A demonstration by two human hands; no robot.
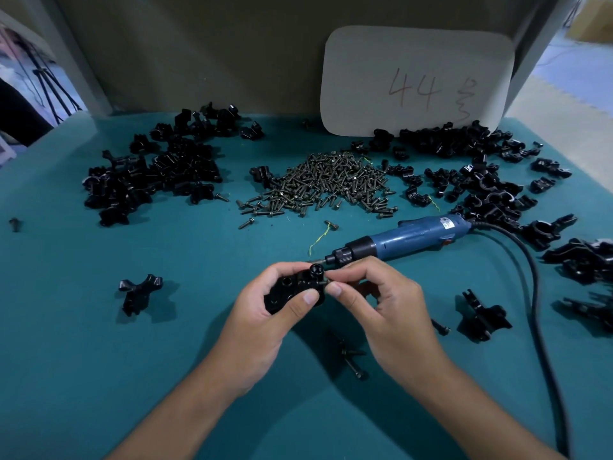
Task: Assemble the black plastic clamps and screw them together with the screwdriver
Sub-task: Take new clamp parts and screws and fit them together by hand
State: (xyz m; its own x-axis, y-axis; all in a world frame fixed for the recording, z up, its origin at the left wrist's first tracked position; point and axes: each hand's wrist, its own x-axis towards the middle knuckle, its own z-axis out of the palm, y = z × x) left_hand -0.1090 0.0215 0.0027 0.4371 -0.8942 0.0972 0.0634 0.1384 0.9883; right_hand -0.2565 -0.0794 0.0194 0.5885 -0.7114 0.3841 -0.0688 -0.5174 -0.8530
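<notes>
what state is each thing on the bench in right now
left hand: grips the black clamp
black clamp: held above the table, screw at its right side
right hand: fingers pinch a screw at the clamp
screwdriver: lying on the table, untouched
screw pile: loose heap mid-table
clamp pieces left: unassembled heap
clamp pieces right: scattered heap
card: upright, marked 44

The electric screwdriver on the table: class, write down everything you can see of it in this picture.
The electric screwdriver lies on its side on the green table, untouched, just behind the two hands. Its body looks like blue plastic, with a black collar and a thin metal bit pointing left toward the clamp held in the hands. A small label sits near its rear end. A black cable leaves that end and curves toward the near edge of the table. Black clamp parts lie close behind it.
</notes>
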